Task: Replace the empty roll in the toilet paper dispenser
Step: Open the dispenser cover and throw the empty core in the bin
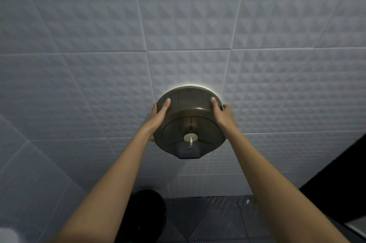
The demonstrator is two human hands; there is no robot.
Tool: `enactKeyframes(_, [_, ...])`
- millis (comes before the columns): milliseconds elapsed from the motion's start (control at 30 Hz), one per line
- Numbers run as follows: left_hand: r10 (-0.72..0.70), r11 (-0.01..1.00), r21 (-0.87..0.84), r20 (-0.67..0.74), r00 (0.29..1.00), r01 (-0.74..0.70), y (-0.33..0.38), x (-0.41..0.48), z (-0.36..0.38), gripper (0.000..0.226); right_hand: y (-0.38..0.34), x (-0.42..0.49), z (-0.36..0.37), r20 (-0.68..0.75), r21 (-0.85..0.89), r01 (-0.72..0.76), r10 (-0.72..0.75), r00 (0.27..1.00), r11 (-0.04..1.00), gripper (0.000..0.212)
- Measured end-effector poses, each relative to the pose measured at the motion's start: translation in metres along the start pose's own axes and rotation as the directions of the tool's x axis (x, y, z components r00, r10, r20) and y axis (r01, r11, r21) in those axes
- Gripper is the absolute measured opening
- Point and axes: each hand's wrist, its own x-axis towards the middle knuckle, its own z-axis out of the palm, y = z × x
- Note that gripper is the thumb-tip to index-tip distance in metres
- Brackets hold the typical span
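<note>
A round, dark smoked-plastic toilet paper dispenser [190, 123] hangs on the tiled wall, its cover in place with a pale key lock [190, 138] at its centre. My left hand [159, 112] grips the cover's upper left rim, thumb on top and fingers behind the edge. My right hand [220, 113] grips the upper right rim the same way. A pale backplate shows as a thin rim above the cover. No paper roll is visible.
Grey textured wall tiles [178, 34] fill the view. Dark patterned floor tiles [213, 221] lie below. A black object [147, 211] stands on the floor at bottom centre, a dark partition [340, 179] rises at the right, and a white blurred shape [9, 235] sits bottom left.
</note>
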Motion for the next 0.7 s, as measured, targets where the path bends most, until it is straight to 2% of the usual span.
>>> enactKeyframes(200, [0.028,1.0,0.007,0.079,0.997,-0.029,-0.008,-0.031,0.008,0.098,0.012,-0.014,-0.003,0.07,0.065,0.0,-0.005,0.998,0.998,0.098])
enactKeyframes(333, [0.073,0.996,0.05,0.111,0.991,-0.079,-0.03,-0.04,0.001,0.093,0.037,-0.028,0.003,0.064,0.061,0.06,-0.063,0.996,0.996,0.101])
enactKeyframes(433, [0.064,0.981,0.169,0.165,0.984,-0.092,-0.04,-0.049,-0.013,0.103,0.059,-0.04,0.005,0.085,0.019,0.1,-0.101,0.991,0.995,0.101])
enactKeyframes(500, [0.082,0.963,0.239,0.179,0.98,-0.124,-0.043,-0.053,-0.019,0.101,0.075,-0.05,0.006,0.086,0.052,0.123,-0.128,0.988,0.991,0.105])
enactKeyframes(567, [0.109,0.948,0.275,0.187,0.976,-0.158,-0.044,-0.058,-0.021,0.087,0.09,-0.063,0.008,0.069,0.078,0.169,-0.174,0.982,0.983,0.103])
enactKeyframes(667, [0.174,0.921,0.318,0.175,0.969,-0.223,-0.054,-0.062,-0.019,0.052,0.115,-0.081,0.012,0.044,0.105,0.235,-0.24,0.97,0.966,0.094])
enactKeyframes(700, [0.198,0.896,0.367,0.175,0.964,-0.251,-0.058,-0.063,-0.018,0.049,0.123,-0.086,0.013,0.048,0.112,0.241,-0.247,0.968,0.964,0.095])
